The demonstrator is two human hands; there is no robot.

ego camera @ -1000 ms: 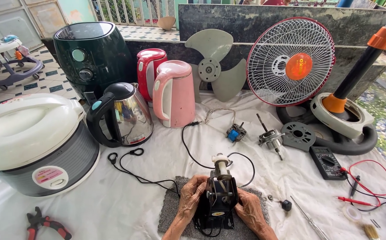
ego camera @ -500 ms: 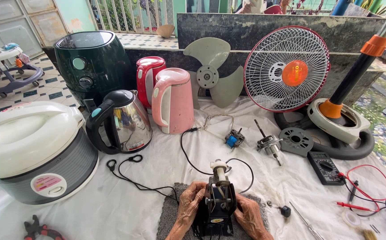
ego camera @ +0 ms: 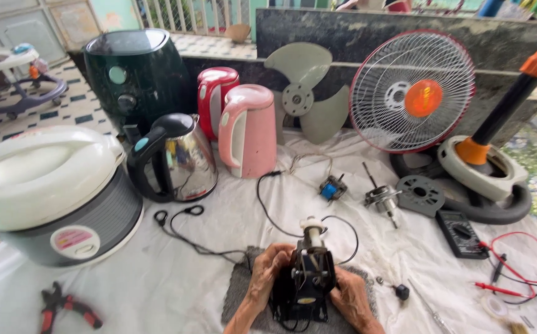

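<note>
View: head camera, looking down at a cloth-covered counter (ego camera: 175,297).
Left hand (ego camera: 267,272): lower middle of the frame, fingers wrapped around the left side of the fan motor (ego camera: 308,281).
Right hand (ego camera: 350,298): pressed against the motor's right side, closed on it.
Motor: upright between both hands on a grey mat (ego camera: 240,294), white shaft tip pointing up the frame, black cord (ego camera: 268,207) running off to the upper left.
Change: half a second ago and a second ago the hands sat on the motor in the same way; the grip has stayed and only the camera has shifted slightly, so the work on the motor looks paused at holding.
Left of frame: white rice cooker (ego camera: 46,192), steel kettle (ego camera: 179,158), red-handled pliers (ego camera: 64,306) at the lower left.
Upper frame: dark air fryer (ego camera: 135,77), red kettle (ego camera: 213,96), pink kettle (ego camera: 250,130), loose fan blade (ego camera: 305,93), fan guard (ego camera: 412,89).
Right of frame: multimeter (ego camera: 460,232) with red leads (ego camera: 522,266).
</note>
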